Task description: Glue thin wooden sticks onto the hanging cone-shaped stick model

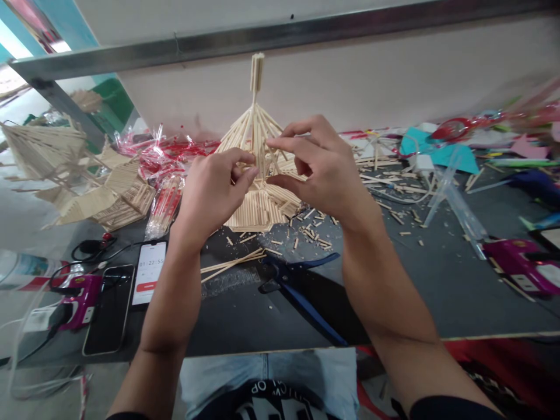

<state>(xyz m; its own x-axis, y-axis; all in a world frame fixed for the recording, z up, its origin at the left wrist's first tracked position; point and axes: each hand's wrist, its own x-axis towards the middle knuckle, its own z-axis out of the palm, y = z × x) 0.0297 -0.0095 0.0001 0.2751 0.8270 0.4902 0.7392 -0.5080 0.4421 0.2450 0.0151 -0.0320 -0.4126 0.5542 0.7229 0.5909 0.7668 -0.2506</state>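
A cone-shaped model made of thin wooden sticks (256, 125) stands on the dark table (437, 280), with a bundle of sticks rising at its top. My left hand (214, 189) is closed, thumb and fingers pinched against the model's left side at mid height. My right hand (317, 166) is curled around the model's right side, its fingertips pinching a thin stick on the sloping face. Both hands touch the model in front of its lower tier, which they partly hide.
Blue-handled cutters (297, 286) and a few long sticks (231, 263) lie just in front of the model. Two phones (149, 273) and a purple glue gun (79, 300) sit at left, another glue gun (520, 265) at right. Stick offcuts, red wrappers and stick panels litter the table.
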